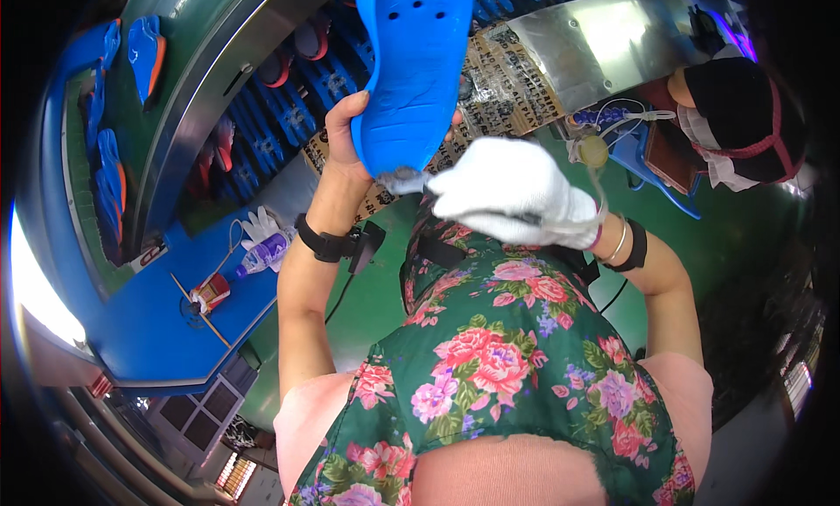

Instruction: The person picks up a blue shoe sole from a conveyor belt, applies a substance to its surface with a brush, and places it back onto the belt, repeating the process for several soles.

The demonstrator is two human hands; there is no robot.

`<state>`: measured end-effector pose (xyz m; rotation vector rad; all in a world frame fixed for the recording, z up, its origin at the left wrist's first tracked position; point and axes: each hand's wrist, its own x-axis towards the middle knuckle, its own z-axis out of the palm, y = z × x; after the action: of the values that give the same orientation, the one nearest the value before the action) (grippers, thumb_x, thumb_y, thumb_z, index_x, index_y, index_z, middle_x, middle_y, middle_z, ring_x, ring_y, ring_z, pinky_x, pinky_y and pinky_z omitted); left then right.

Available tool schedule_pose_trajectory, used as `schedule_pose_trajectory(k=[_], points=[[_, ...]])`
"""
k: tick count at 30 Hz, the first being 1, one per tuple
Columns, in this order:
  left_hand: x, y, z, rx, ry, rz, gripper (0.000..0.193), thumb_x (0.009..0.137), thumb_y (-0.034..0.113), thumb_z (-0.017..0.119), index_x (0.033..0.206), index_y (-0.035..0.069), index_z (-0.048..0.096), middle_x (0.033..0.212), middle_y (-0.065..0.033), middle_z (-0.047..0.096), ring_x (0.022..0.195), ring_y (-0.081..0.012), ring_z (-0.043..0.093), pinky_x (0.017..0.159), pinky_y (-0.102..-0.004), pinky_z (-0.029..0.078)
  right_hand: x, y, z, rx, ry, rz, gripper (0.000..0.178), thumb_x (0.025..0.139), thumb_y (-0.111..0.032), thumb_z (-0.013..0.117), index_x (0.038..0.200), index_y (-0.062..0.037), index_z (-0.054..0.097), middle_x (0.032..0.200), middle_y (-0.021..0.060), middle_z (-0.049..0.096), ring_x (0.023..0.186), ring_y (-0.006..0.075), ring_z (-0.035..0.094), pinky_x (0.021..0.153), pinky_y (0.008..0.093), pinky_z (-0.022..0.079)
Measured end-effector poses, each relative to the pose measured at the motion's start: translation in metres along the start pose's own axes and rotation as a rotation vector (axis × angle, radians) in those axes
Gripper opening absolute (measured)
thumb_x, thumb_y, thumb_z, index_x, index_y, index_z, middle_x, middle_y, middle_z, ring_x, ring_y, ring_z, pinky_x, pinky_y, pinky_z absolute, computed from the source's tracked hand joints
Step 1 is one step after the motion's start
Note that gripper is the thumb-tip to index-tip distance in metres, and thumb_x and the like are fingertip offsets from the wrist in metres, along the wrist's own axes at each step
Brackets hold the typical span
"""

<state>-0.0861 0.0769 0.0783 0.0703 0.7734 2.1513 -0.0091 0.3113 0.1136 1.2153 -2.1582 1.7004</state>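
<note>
My left hand [346,137] is bare and grips a blue insole [411,94] by its sides, the thumb along the left edge. The insole is held up with its heel toward me; small round holes show at its far end. My right hand [512,191], in a white knitted glove, is closed at the heel. From its fingers sticks a small pale tool [404,184] with a dark grey, fuzzy tip, which meets the heel edge. The glove hides the rest of this tool, so its kind is unclear.
A metal-edged rack with several blue pieces [289,112] runs behind the insole. More blue-and-orange insoles [146,55] lie on the green belt at left. A blue table [149,331] holds a purple-labelled bottle [262,254] and a red can [210,291]. Another person [735,112] is at right.
</note>
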Motion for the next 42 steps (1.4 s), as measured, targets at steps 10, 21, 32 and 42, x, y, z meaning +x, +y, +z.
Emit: schedule_pose_trajectory(k=[10, 21, 32, 42], points=[[0.0, 0.006, -0.011, -0.142, -0.136, -0.177, 0.086, 0.09, 0.043, 0.063, 0.153, -0.009, 0.035, 0.138, -0.0374, 0.054, 0.122, -0.049, 0.061, 0.102, -0.0505, 0.056, 0.003, 0.005, -0.009, -0.012, 0.053, -0.012, 0.023, 0.081, -0.007, 0.079, 0.104, -0.0128, 0.078, 0.106, 0.0079, 0.076, 0.086, 0.0266, 0.071, 0.075, 0.0365, 0.058], [-0.001, 0.01, -0.029, -0.294, -0.129, -0.148, 0.087, 0.09, 0.044, 0.063, 0.152, -0.009, 0.036, 0.142, -0.0354, 0.052, 0.125, -0.0531, 0.058, 0.105, -0.0522, 0.053, 0.012, 0.0, 0.004, 0.234, 0.091, 0.326, 0.012, 0.08, -0.004, 0.082, 0.092, -0.0057, 0.08, 0.096, 0.0084, 0.079, 0.09, 0.0198, 0.075, 0.083, 0.0337, 0.059], [-0.013, -0.032, -0.01, -0.43, 0.048, -0.029, 0.079, 0.097, 0.054, 0.049, 0.153, -0.001, 0.038, 0.14, -0.0272, 0.056, 0.117, -0.0474, 0.063, 0.096, -0.0582, 0.055, 0.053, 0.041, -0.053, -0.208, 0.244, 0.127, 0.017, 0.08, -0.004, 0.081, 0.097, -0.006, 0.079, 0.099, 0.0107, 0.077, 0.091, 0.0227, 0.074, 0.082, 0.0335, 0.059], [-0.017, -0.034, -0.022, -0.438, 0.126, 0.025, 0.091, 0.093, 0.065, 0.054, 0.156, 0.002, 0.035, 0.146, -0.0241, 0.05, 0.114, -0.044, 0.059, 0.09, -0.0571, 0.054, 0.011, 0.004, 0.007, -0.145, 0.042, -0.027, 0.026, 0.082, -0.007, 0.079, 0.108, -0.0131, 0.077, 0.103, 0.0079, 0.076, 0.084, 0.0256, 0.07, 0.071, 0.0376, 0.057]])
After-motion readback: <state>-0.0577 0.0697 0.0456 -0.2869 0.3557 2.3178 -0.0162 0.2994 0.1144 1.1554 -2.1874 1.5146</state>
